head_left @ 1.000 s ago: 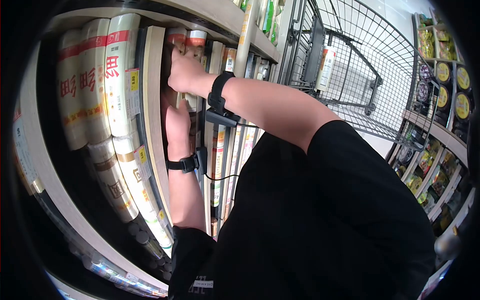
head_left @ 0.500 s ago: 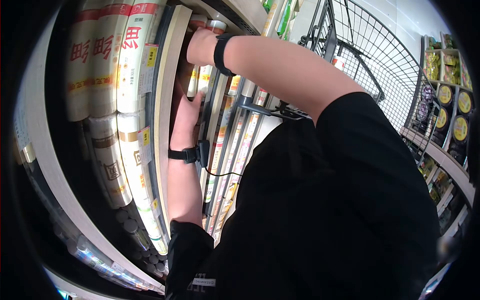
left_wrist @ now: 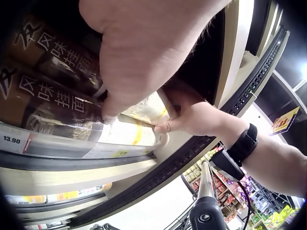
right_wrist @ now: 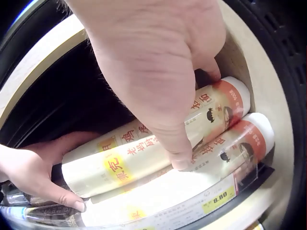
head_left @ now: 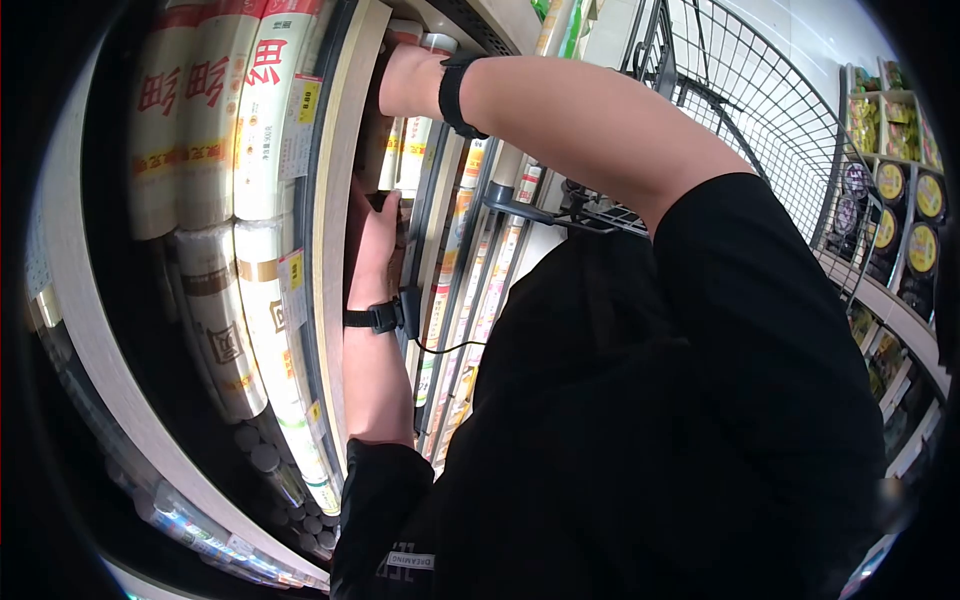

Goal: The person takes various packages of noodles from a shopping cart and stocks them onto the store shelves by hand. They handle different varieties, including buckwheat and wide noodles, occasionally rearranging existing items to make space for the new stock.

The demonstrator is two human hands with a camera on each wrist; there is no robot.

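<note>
Both our hands have pushed deeper into the shelf [head_left: 330, 200]: right hand [right_wrist: 158, 86] and left hand [right_wrist: 33, 172] grasping a pack [right_wrist: 144, 153], upper left of frame.

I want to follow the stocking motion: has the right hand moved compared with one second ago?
Yes. The right hand has gone up and deeper along the wooden shelf divider, and it now rests on the noodle packs.

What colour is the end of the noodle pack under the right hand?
Orange-red end on a cream noodle pack, clearest in the right wrist view.
</note>
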